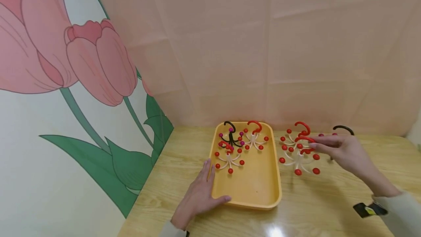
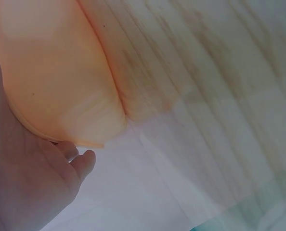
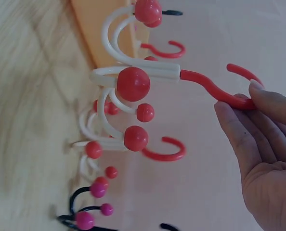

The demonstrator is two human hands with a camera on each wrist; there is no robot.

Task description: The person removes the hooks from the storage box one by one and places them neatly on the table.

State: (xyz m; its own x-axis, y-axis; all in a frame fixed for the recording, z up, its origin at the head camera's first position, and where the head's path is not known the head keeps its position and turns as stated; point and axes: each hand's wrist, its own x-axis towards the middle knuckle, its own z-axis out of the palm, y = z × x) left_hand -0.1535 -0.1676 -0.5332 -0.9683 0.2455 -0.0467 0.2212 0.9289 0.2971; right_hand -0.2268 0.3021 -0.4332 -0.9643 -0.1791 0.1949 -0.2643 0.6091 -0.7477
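two hangers [image 3: 115, 144] behind right fingers [image 3: 237, 137] clamped on red hook [image 3: 208, 86], left fingers [image 1: 203, 174] straight beside yellow tray [image 1: 253, 184]

And nothing legible here, not a word; no label, brand, number or sign can be read in any of the three views.
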